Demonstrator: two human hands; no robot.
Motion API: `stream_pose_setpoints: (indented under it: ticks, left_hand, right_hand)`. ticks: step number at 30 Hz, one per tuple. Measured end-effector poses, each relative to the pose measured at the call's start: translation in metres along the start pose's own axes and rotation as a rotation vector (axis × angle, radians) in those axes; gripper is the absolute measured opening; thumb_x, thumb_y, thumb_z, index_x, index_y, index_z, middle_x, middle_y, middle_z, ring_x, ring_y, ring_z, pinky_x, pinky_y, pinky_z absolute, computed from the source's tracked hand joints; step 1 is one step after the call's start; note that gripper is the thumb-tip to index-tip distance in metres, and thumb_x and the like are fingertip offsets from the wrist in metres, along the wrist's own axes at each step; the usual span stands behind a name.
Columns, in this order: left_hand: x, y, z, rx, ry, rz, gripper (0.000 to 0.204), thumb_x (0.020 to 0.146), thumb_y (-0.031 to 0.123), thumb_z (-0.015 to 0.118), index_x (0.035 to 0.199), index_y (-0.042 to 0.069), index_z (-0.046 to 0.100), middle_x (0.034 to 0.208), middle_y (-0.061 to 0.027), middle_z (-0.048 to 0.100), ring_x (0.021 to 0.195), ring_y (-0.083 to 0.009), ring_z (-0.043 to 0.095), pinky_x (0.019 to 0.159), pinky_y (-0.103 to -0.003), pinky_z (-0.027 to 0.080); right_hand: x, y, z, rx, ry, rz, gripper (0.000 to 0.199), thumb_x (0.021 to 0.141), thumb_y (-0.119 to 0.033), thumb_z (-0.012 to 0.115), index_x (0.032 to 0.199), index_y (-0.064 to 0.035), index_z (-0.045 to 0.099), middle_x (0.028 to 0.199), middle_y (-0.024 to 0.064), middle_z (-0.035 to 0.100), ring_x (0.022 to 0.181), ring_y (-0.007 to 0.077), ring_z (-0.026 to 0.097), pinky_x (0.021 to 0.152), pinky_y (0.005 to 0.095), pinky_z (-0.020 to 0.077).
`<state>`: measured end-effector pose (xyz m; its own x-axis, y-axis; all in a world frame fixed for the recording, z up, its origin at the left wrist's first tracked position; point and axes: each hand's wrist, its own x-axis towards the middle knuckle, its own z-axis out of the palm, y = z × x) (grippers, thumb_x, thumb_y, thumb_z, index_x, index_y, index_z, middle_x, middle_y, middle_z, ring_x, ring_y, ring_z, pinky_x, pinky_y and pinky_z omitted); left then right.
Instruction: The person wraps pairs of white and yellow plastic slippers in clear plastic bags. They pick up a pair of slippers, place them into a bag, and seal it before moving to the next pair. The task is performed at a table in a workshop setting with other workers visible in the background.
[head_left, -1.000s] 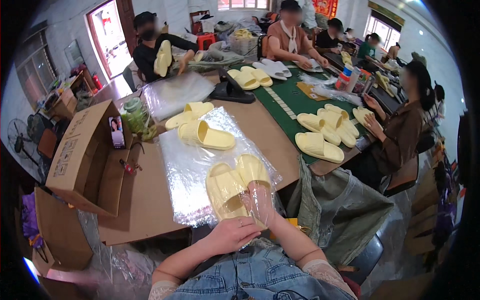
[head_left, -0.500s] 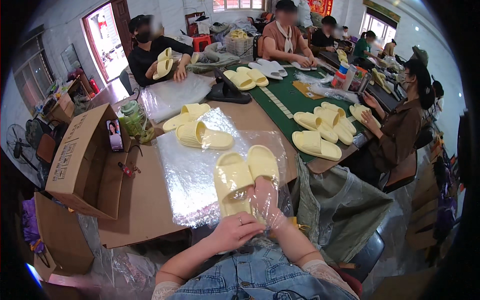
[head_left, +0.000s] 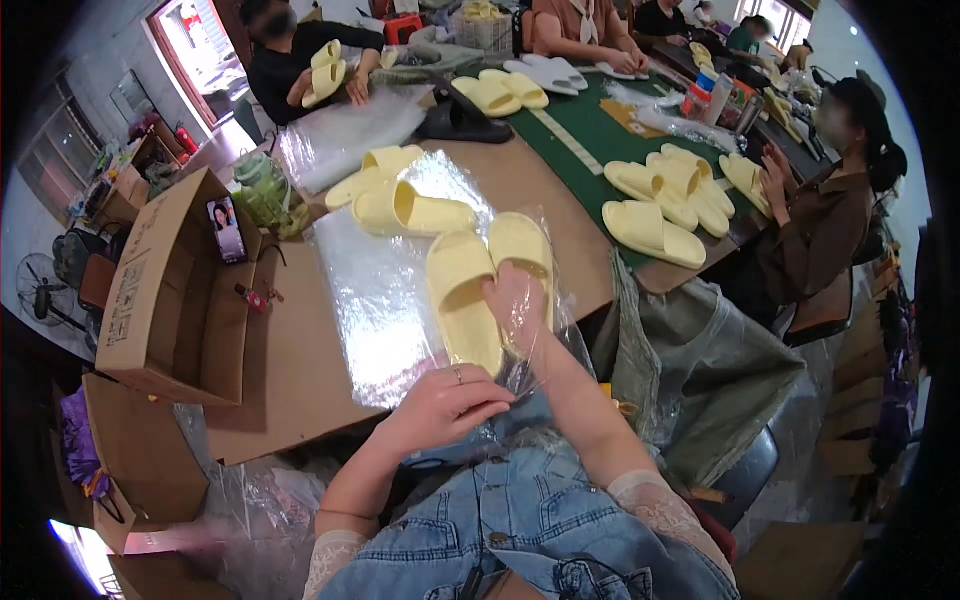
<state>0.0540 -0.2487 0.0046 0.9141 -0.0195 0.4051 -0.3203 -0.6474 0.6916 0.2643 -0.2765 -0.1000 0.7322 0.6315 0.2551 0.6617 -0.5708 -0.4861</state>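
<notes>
Over there, the left hand (head_left: 452, 398) is pinching a clear bag (head_left: 521, 379) by its edge; inside, the right hand (head_left: 519, 305) is gripping yellow slippers (head_left: 461, 262).

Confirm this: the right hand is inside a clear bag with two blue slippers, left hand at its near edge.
Not blue: the head view shows two pale yellow slippers. The right hand is inside the clear bag with them, left hand at its near edge.

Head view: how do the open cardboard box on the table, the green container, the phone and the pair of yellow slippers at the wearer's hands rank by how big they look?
1. Open cardboard box
2. Pair of yellow slippers
3. Green container
4. Phone
</notes>
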Motion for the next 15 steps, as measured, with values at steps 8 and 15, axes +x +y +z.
stream_pose_setpoints:
  ticks: [8,15]
  left_hand:
    - [0.023,-0.056,-0.028,0.183,0.304,-0.064,0.028,0.077,0.015,0.080,0.104,0.008,0.073,0.106,-0.0093,0.066,0.102,-0.0298,0.059,0.090,-0.040,0.048]
    - [0.008,-0.175,-0.014,0.558,0.546,-0.236,0.056,0.077,0.032,0.080,0.126,0.011,0.064,0.145,-0.0220,0.046,0.133,-0.0413,0.042,0.111,-0.050,0.036]
  right_hand:
    - [0.008,0.004,-0.001,0.049,-0.061,0.005,0.038,0.084,-0.036,0.066,0.092,0.0005,0.061,0.080,0.0237,0.068,0.078,0.0405,0.069,0.072,0.0507,0.0541]
    - [0.006,0.005,0.003,0.039,-0.085,0.002,0.039,0.087,-0.038,0.065,0.093,0.0003,0.062,0.082,0.0230,0.069,0.078,0.0408,0.069,0.073,0.0503,0.0546]
